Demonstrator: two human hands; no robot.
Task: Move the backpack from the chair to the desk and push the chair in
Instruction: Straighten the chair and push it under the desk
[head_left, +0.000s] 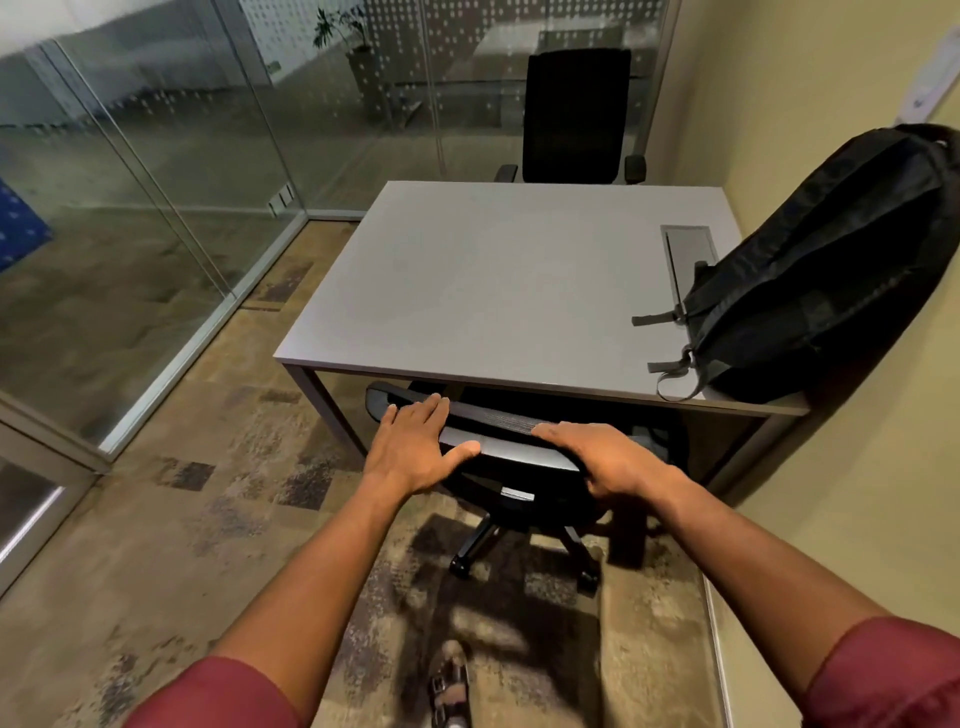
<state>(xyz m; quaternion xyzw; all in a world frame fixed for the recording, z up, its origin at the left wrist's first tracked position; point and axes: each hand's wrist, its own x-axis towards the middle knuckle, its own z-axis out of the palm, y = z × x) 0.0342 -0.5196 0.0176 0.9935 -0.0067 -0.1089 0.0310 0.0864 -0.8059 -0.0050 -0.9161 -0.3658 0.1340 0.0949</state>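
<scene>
At far left, glass wall (130, 171), floor to ceiling, meeting patterned carpet (171, 519); plant (345, 31) visible beyond the glass, blurred; left hand (415, 447), palm down on the top edge of the chair (498, 441) backrest, fingers spread flat, thumb out toward the right, grip apart and resting rather than clamped; chair, black with grey top rail, seat under the near edge of the counter (493, 275), wheeled base showing on the carpet just below; sandalled foot (451, 686) at bottom centre; counter, grey rectangular top on dark legs, right side along the yellow wall (779, 104); second chair (574, 114), black, at the counter's far side; right hand (608, 457), palm down on the right part of the same backrest, fingers curled over the rail, grip loosely closed on it; cable hatch (691, 247), set in the counter near its right edge; backpack (831, 270), black with grey straps, standing on the counter's right near corner, leaning back against the wall, straps trailing on the surface; both forearms bare, maroon sleeves at the lower corners.
</scene>
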